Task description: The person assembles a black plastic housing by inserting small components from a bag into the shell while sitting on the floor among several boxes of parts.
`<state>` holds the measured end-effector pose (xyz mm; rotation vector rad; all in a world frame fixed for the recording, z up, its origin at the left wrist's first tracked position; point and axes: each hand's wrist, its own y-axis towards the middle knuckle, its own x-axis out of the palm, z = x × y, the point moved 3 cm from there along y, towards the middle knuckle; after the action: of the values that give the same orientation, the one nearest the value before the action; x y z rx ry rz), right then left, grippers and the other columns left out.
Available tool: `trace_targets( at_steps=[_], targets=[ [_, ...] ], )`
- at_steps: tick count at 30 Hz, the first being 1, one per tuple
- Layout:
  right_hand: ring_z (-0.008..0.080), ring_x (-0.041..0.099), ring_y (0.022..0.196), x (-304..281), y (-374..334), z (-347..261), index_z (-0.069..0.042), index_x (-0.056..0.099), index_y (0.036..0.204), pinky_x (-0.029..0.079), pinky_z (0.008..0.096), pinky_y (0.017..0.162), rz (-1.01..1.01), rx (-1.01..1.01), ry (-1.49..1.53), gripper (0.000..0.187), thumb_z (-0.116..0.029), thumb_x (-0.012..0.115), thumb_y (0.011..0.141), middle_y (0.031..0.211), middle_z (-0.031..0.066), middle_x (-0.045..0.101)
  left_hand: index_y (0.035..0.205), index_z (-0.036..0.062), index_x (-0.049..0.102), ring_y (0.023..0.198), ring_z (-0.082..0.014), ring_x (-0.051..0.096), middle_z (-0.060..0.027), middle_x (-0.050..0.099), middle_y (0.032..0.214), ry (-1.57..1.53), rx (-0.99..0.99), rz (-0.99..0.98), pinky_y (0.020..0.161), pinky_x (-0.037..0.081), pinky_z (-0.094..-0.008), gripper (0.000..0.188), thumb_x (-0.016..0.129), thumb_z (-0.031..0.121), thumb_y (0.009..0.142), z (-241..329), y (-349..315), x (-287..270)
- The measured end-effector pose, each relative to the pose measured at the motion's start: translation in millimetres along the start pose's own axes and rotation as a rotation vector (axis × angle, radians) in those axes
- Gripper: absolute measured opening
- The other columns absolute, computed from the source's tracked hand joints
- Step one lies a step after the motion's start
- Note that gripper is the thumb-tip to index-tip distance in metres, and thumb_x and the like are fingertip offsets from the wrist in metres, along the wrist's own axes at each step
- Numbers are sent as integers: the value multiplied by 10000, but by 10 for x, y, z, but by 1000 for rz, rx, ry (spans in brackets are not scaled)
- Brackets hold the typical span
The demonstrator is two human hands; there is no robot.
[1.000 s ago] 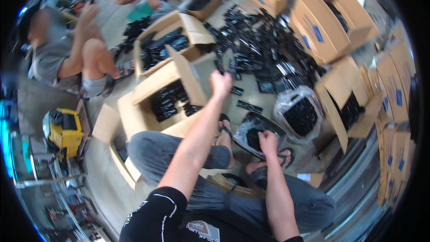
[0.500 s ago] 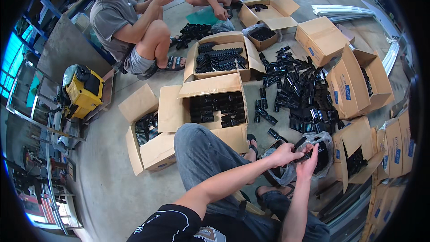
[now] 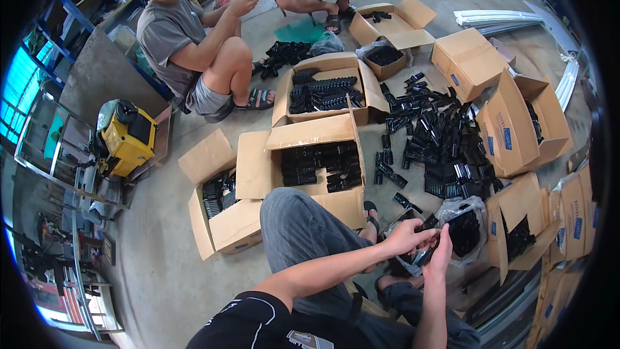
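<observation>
My left hand [image 3: 405,237] and my right hand [image 3: 439,255] meet in front of my knees, closed around a small black plastic part [image 3: 426,223]. The fingers hide much of it, so its exact kind is unclear. Just beyond my right hand lies a clear plastic bag [image 3: 479,208] holding many small black pieces [image 3: 464,232]. Farther off, a big loose pile of black tubular parts [image 3: 429,132] covers the floor. An open carton [image 3: 310,134] in front of my knee contains rows of similar black parts [image 3: 316,160].
Another open carton [image 3: 371,84] of stacked parts stands behind; one [image 3: 242,223] sits at left. More cartons [image 3: 510,132] line the right side. Two people crouch at the far side, one in a grey shirt [image 3: 171,35], both handling small parts. A yellow machine [image 3: 129,136] stands left.
My hands have drawn closer together around the black part. The far person has lifted a hand from near the floor up to a part. The whole view has shifted slightly.
</observation>
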<state>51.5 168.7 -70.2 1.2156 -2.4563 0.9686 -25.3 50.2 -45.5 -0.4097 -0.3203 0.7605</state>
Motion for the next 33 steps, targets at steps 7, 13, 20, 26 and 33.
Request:
trace_targets(
  at_steps=[7,13,20,26,33],
  targets=[
    [123,546,902,-139,41,35,-20,593,1155,443,284,774,162,-103,-254,436,-432,531,1029,1032,33,587,1190,-55,596,966,-299,633,-175,656,992,169,317,59,891,485,-391,460,422,351,1061,-396,133,258],
    [172,548,1045,-181,90,55,23,530,1311,445,326,904,150,-96,-223,537,-432,539,1026,1171,82,565,1257,-39,604,950,-327,664,-219,669,1025,313,289,96,845,501,-391,434,513,311,1018,-298,63,257],
    [132,513,862,-167,69,-226,-28,569,1040,429,300,773,173,-141,-183,429,-456,564,1011,941,21,533,1079,-64,682,774,-96,636,-59,657,867,-123,-165,-380,642,571,-258,409,642,331,979,-194,89,173],
    [111,478,802,-52,14,-246,-59,532,944,408,285,731,121,-130,-259,412,-462,528,1026,881,1,486,1074,-58,672,748,-91,638,-46,653,862,-130,-153,-414,626,609,-249,365,705,280,939,-129,28,88],
    [107,469,810,-135,10,-305,-52,546,940,402,273,741,100,-240,-396,377,-413,512,1042,867,-1,506,1027,-62,647,784,-95,636,-37,648,885,-31,-24,-390,642,610,-272,309,753,190,885,-27,39,202]
  ],
)
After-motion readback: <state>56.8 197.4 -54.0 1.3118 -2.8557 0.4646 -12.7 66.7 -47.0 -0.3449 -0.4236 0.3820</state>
